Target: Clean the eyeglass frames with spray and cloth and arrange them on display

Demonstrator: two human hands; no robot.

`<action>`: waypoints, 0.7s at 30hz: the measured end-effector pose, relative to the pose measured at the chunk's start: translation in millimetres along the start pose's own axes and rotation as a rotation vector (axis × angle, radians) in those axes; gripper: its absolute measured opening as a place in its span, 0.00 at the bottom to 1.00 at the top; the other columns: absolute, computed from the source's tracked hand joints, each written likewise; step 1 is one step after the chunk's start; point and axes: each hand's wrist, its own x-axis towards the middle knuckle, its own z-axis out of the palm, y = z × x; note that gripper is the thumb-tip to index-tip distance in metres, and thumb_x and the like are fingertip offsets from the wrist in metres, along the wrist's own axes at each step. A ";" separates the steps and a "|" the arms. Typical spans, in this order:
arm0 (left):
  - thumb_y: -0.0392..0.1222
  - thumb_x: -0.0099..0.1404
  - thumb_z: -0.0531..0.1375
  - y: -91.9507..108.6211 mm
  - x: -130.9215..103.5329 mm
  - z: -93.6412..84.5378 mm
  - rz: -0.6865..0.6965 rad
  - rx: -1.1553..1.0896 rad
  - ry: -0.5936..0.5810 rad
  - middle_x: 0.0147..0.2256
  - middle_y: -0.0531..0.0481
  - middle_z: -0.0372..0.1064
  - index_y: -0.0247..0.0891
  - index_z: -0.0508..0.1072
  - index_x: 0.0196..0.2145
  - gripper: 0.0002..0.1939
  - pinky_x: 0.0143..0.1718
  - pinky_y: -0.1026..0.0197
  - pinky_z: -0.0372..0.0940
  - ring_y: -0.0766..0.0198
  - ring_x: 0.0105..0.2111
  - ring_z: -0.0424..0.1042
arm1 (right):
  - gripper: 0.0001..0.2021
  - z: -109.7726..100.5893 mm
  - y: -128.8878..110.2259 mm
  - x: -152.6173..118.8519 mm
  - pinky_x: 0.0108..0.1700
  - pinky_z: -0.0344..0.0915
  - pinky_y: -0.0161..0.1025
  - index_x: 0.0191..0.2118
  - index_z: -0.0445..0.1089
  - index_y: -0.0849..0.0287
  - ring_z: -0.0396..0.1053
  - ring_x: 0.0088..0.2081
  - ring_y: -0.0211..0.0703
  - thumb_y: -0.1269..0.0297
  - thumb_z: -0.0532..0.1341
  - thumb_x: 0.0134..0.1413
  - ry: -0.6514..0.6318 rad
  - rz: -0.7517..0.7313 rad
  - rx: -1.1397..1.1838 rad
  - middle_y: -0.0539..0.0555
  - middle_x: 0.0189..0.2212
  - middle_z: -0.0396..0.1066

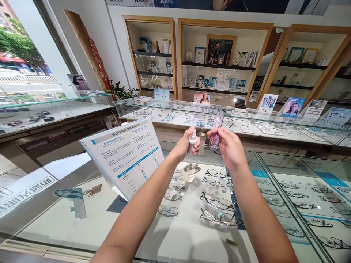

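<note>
My left hand (pixel 186 144) is wrapped round a small clear spray bottle (pixel 193 141) with a white nozzle, held upright above the glass counter. Just to its right, my right hand (pixel 229 146) pinches a pair of thin-framed glasses (pixel 214 140) between thumb and fingers. The glasses are turned on end, one lens above the other, with purple reflections in the lenses. The nozzle is close to the lower lens, and a gap separates them. Below the hands a crumpled pale cloth (pixel 189 171) lies near rows of glasses (pixel 216 201).
A printed board (pixel 131 153) stands at the left of the counter (pixel 175 241). A brown keychain (pixel 95 189) and a card (pixel 78 204) lie further left. Behind are another glass display case (pixel 175 118) and wooden shelves (pixel 223 27); a glass case (pixel 309 190) adjoins at right.
</note>
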 end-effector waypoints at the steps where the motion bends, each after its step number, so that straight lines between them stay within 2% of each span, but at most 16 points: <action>1: 0.78 0.70 0.46 -4.4 4.4 -5.8 0.011 -0.001 0.056 0.14 0.53 0.53 0.42 0.63 0.16 0.41 0.29 0.60 0.65 0.69 0.16 0.57 | 0.12 0.2 -0.6 0.2 0.52 0.71 0.43 0.36 0.79 0.54 0.76 0.44 0.46 0.50 0.68 0.61 0.005 0.002 0.004 0.54 0.40 0.82; 4: 0.74 0.72 0.45 -27.0 19.9 -26.6 0.023 0.033 0.260 0.15 0.53 0.54 0.42 0.62 0.17 0.38 0.28 0.60 0.61 0.68 0.17 0.57 | 0.12 0.8 -1.3 0.8 0.50 0.71 0.42 0.35 0.79 0.55 0.76 0.43 0.46 0.51 0.69 0.60 0.027 0.018 0.028 0.54 0.39 0.82; 7: 0.70 0.73 0.49 -57.8 34.8 -49.4 0.002 0.159 0.443 0.20 0.50 0.65 0.40 0.67 0.22 0.34 0.31 0.61 0.61 0.65 0.23 0.66 | 0.12 1.0 -1.4 1.0 0.49 0.71 0.42 0.35 0.79 0.55 0.76 0.43 0.45 0.51 0.69 0.60 0.026 0.028 0.021 0.54 0.38 0.82; 13: 0.68 0.74 0.51 -108.2 48.1 -81.8 -0.112 0.199 0.557 0.22 0.47 0.70 0.39 0.71 0.24 0.32 0.29 0.59 0.58 0.62 0.24 0.65 | 0.12 0.7 -1.8 1.4 0.50 0.71 0.43 0.36 0.78 0.54 0.75 0.43 0.46 0.50 0.68 0.60 0.017 0.030 0.002 0.55 0.39 0.82; 16: 0.68 0.72 0.53 -125.4 49.2 -89.1 -0.133 0.171 0.590 0.23 0.47 0.70 0.39 0.71 0.25 0.31 0.30 0.60 0.60 0.61 0.25 0.66 | 0.12 0.6 -0.7 2.5 0.49 0.71 0.42 0.35 0.79 0.55 0.75 0.43 0.45 0.51 0.69 0.59 0.016 0.042 0.022 0.55 0.39 0.82; 21: 0.69 0.69 0.51 -152.2 51.4 -97.6 -0.148 0.123 0.633 0.20 0.50 0.64 0.42 0.66 0.22 0.31 0.29 0.60 0.60 0.63 0.22 0.63 | 0.11 0.6 1.4 3.9 0.48 0.70 0.42 0.34 0.81 0.54 0.74 0.42 0.45 0.52 0.70 0.59 0.017 0.049 0.059 0.54 0.39 0.83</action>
